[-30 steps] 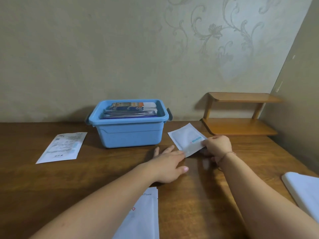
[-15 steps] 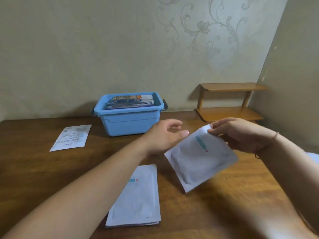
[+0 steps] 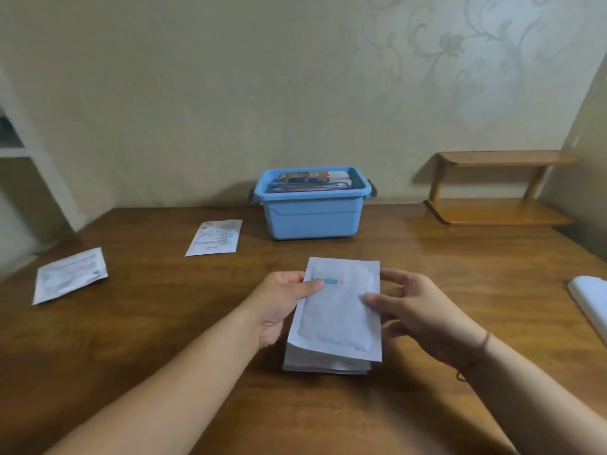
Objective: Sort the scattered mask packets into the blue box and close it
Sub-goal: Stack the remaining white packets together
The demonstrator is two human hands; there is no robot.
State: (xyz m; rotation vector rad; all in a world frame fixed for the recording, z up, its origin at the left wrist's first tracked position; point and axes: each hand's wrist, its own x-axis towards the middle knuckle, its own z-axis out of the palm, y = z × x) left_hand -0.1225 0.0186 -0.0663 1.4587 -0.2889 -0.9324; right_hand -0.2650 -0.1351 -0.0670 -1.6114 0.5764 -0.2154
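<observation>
A small stack of white mask packets (image 3: pixel 335 316) lies in the middle of the wooden table (image 3: pixel 164 323). My left hand (image 3: pixel 279 303) grips the stack's left edge, thumb on the top packet. On the right edge, my right hand (image 3: pixel 414 310) has its fingers on the stack. The lidless blue box (image 3: pixel 312 215) stands behind, by the wall, with several packets inside. Two more white packets lie flat at the left: one (image 3: pixel 215 237) next to the box and one (image 3: pixel 70 274) near the table's left edge.
A small wooden two-tier shelf (image 3: pixel 499 188) sits at the back right against the wall. A white object (image 3: pixel 591 300) lies at the table's right edge, partly cut off. A white shelf unit (image 3: pixel 19 152) stands beyond the left edge.
The right hand lifted a packet from beside the box and carried it back onto the packets near me. The left hand moved to hold the stack. The view swung left.
</observation>
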